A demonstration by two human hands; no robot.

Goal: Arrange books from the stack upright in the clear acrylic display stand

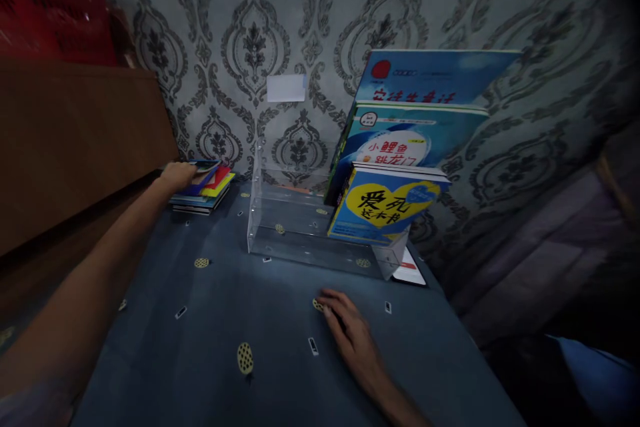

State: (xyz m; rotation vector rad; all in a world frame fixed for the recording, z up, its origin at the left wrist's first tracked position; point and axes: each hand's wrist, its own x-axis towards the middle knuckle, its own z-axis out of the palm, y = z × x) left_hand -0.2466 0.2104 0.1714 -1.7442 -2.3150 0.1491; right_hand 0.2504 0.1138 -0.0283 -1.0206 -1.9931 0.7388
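My left hand (179, 177) reaches far forward and lies on top of a flat stack of colourful books (204, 195) at the back left of the table; whether its fingers grip the top book I cannot tell. My right hand (350, 328) rests palm down on the blue patterned tablecloth (225, 320), fingers spread, holding nothing. Just beyond it stands a clear acrylic book holder (280, 220). Three books lean in its right end: a blue and yellow one (385, 207) in front, a taller one (400, 140) behind it, and the tallest one (430, 77) at the back.
Patterned grey wallpaper (280, 27) rises behind the table, with a small white plate (286, 88) on it. A brown wooden board (75, 140) flanks the left. A white and red card (410, 272) lies beside the holder's right end. Purple fabric (540, 260) hangs at right.
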